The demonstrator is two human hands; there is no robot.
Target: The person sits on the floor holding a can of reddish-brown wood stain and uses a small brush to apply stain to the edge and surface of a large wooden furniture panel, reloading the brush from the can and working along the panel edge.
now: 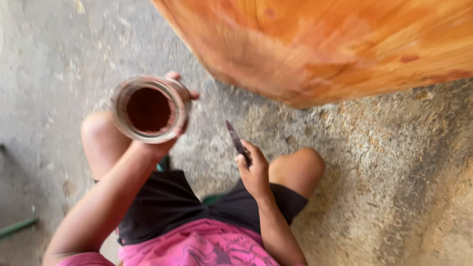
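A bare concrete floor (64,59), grey and strewn with sawdust and small chips, fills most of the view, turning browner and grittier toward the right. Above it, at the top right, a big slab of orange wood (345,44) with a rounded edge and reddish blotches juts into the picture, blurred. Below, the person crouches with both bare knees apart over the floor, wearing black shorts (167,202) and a pink shirt (207,246) with a dark print. At the far left edge a green bar (17,227) lies on the floor. The left hand (170,133) is wrapped around a round open jar (149,109), gripping it from below and behind so that its mouth faces up; inside it a dark reddish-brown liquid shows. The jar is held above the left knee, well apart from the wood. The right hand (253,172) is clenched around a thin dark brush (236,140), whose stained tip points up and left, between the two knees, near the jar but not touching it.
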